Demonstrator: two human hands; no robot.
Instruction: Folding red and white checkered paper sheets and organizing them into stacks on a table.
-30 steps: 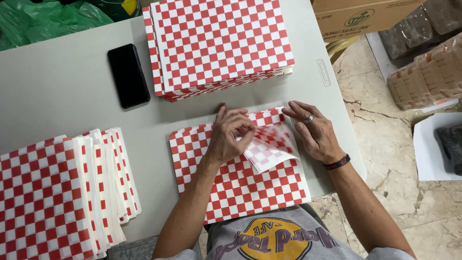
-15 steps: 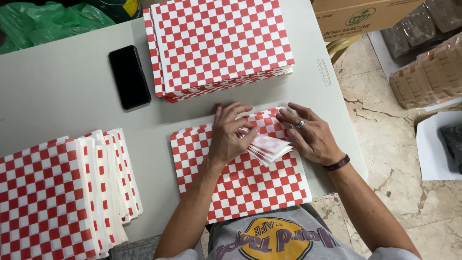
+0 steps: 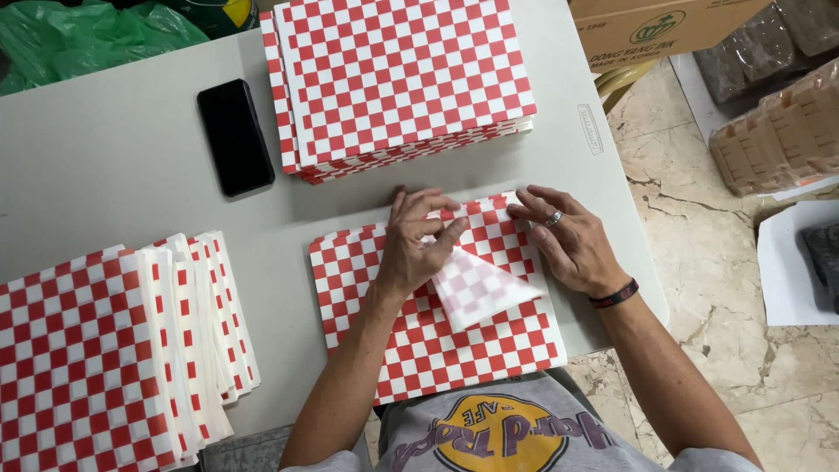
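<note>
A red-and-white checkered paper sheet (image 3: 419, 341) lies on the grey table (image 3: 114, 175) in front of me. Its far right corner is folded over into a pale triangular flap (image 3: 479, 288). My left hand (image 3: 418, 245) lies flat on the sheet, its fingers pressing the flap's left edge along the fold. My right hand (image 3: 568, 238), with a ring and a dark wristband, rests flat on the sheet's right edge beside the flap. Neither hand grips anything.
A thick stack of checkered sheets (image 3: 398, 83) sits at the table's far side, a black phone (image 3: 234, 135) to its left. Folded checkered papers (image 3: 105, 350) are piled at near left. Green plastic bags (image 3: 79, 35), cardboard boxes (image 3: 673, 26) and wrapped trays (image 3: 778, 131) surround the table.
The lifted corner of the sheet has come down into a flat triangular flap. Both hands have settled flat onto the paper, pressing the fold.
</note>
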